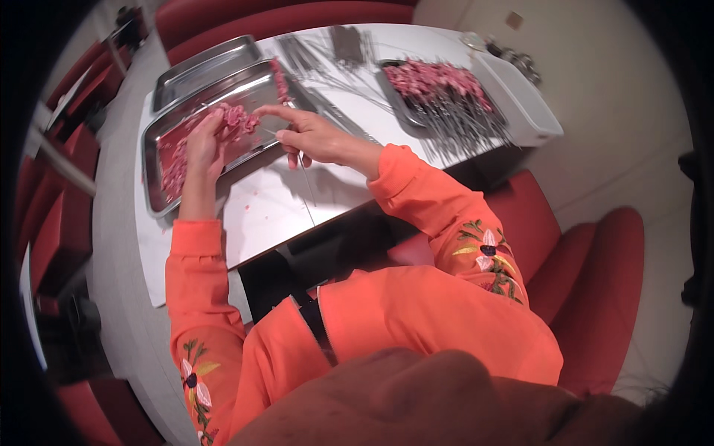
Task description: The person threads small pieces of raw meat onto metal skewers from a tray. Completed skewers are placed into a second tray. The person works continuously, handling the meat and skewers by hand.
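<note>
Over the near tray my left hand (204, 143) has its fingers closed on small pieces of raw meat (236, 119). My right hand (318, 138) is to the right of it, gripping a thin metal skewer (307, 183). The skewer's tail hangs below that hand over the white table, and its front end points to the meat. The right index finger is stretched out to the meat's edge. Beneath the left hand, the metal tray (155, 195) holds more loose raw meat. How far the meat is threaded is too small to tell.
Behind the near tray is another metal tray (201, 70). Bare skewers (349, 46) lie at the table's back. To the right, a dark tray (401, 111) bears many loaded meat skewers (442, 85), beside a white plastic bin (520, 104). Red seats (520, 215) stand close by.
</note>
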`<action>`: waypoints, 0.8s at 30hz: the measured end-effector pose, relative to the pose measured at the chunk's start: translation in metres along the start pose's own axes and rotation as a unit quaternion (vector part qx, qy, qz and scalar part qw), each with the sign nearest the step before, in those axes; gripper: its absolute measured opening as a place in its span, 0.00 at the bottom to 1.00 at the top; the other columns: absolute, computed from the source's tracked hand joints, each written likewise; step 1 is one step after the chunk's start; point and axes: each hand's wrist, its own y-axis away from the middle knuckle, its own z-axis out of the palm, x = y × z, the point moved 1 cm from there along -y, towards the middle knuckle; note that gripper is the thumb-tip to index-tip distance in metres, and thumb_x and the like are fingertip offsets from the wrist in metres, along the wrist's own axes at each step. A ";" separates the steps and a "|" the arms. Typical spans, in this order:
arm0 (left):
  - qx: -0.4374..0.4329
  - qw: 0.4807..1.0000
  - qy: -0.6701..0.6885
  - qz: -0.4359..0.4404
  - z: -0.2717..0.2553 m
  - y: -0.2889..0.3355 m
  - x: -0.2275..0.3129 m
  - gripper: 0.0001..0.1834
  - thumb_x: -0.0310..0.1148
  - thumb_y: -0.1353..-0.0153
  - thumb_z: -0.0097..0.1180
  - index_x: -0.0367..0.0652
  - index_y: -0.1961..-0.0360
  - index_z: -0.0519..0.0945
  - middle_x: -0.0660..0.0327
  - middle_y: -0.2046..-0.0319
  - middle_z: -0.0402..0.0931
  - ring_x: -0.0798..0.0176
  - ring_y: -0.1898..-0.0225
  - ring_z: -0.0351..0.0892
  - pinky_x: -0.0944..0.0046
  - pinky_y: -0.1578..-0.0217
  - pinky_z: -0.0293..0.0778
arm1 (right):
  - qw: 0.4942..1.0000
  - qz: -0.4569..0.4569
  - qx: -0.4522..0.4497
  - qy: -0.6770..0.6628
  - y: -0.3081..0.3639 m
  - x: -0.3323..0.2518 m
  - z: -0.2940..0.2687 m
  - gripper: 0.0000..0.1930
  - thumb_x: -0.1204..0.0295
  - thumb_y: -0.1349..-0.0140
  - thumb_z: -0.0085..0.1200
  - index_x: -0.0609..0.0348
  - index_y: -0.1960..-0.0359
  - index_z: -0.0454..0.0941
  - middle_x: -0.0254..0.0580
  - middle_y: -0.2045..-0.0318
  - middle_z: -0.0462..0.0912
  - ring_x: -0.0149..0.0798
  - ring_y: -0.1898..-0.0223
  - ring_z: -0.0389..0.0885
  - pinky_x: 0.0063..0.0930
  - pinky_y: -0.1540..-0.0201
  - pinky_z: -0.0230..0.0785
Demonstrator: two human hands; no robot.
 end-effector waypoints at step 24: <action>0.118 0.882 -0.433 0.145 -0.032 -0.012 0.012 0.15 0.38 0.40 0.52 0.37 0.60 0.80 0.62 0.69 0.82 0.72 0.66 0.79 0.72 0.64 0.72 | 0.807 0.033 0.255 0.532 0.072 0.029 -0.148 0.16 0.57 0.42 0.53 0.59 0.68 0.80 0.49 0.71 0.82 0.52 0.66 0.79 0.42 0.60 0.70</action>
